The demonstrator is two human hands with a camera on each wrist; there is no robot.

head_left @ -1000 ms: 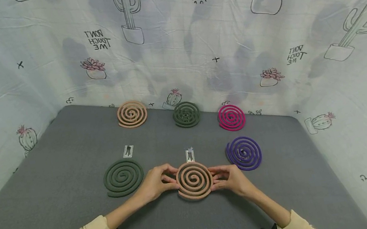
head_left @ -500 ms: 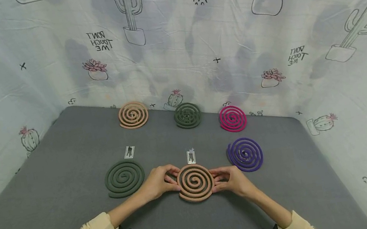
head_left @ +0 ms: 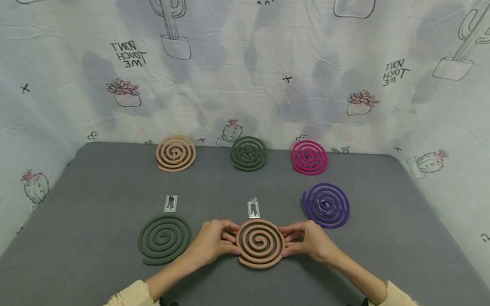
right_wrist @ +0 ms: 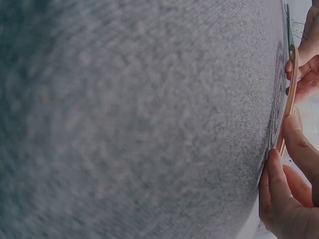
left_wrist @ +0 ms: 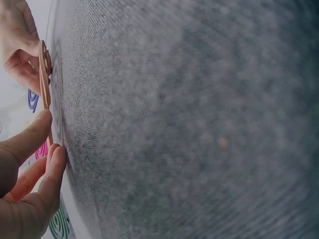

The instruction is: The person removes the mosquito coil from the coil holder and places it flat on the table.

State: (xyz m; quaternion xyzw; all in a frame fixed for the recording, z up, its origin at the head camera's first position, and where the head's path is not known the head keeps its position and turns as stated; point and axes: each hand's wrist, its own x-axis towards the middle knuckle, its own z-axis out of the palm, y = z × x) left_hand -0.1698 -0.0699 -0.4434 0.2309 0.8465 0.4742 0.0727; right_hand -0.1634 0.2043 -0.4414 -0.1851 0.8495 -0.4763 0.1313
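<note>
Both hands hold a light-brown mosquito coil (head_left: 246, 245) flat in front of the person, one at each side. My left hand (head_left: 211, 244) pinches its left edge between thumb and fingers. At the opposite edge, my right hand (head_left: 312, 241) pinches it likewise. Seen edge-on in the left wrist view, the coil (left_wrist: 44, 74) sits a little above the grey cloth, over its own spiral shadow. Just behind it lies a small metal coil stand (head_left: 254, 209). A dark green coil (head_left: 164, 239) is left of my left hand, and a purple coil (head_left: 325, 205) lies beyond my right hand.
Along the back of the grey cloth-covered table (head_left: 230, 305) lie an orange-tan coil (head_left: 175, 153), a dark green coil (head_left: 248, 153) and a pink coil (head_left: 309, 157). Another metal stand (head_left: 170, 203) lies behind the left green coil. Cactus-print curtains (head_left: 227, 43) enclose the table.
</note>
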